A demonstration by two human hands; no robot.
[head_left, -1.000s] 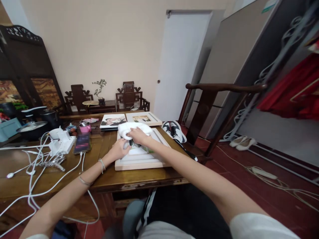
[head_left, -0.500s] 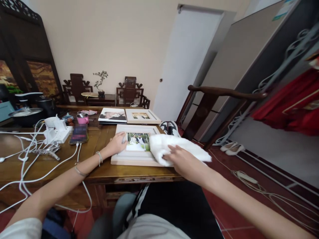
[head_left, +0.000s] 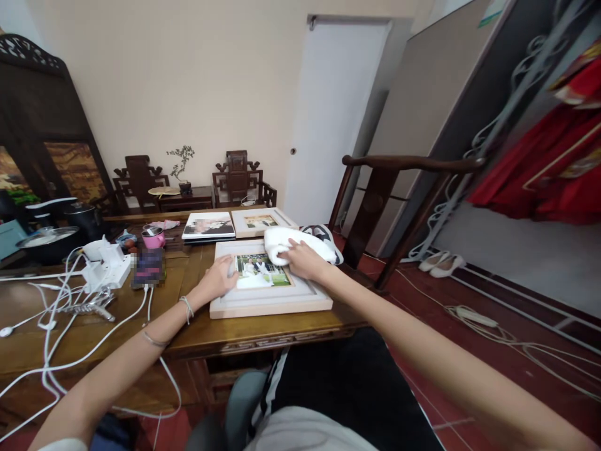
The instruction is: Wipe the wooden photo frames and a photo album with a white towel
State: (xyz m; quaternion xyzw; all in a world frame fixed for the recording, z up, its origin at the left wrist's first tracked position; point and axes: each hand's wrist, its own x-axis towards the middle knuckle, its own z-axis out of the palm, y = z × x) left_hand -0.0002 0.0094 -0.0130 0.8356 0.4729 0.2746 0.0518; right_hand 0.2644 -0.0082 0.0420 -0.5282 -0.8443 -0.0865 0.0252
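Observation:
A pale wooden picture frame (head_left: 282, 307) with an outdoor photo in it lies flat near the table's front edge. My left hand (head_left: 218, 280) is over its left side, fingers bent onto the border and holding it. In my right hand (head_left: 304, 260) is a folded white towel (head_left: 282, 241), gripped with the fingers pressed into it. That towel rests on the frame's upper right part and covers a corner of the photo. The undersides of my right fingers are hidden in the cloth.
Behind lie a second frame (head_left: 286, 220) and a stack of photo panels (head_left: 206, 235). To the left are a power strip (head_left: 110, 269) with tangled white cables, a phone (head_left: 148, 266) and a pink cup (head_left: 154, 238). A wooden chair (head_left: 413, 164) stands at the right.
My right hand has moved the towel up and left, toward the frame's far edge, uncovering its lower right corner. My left hand stays on the frame. The whole view has shifted slightly.

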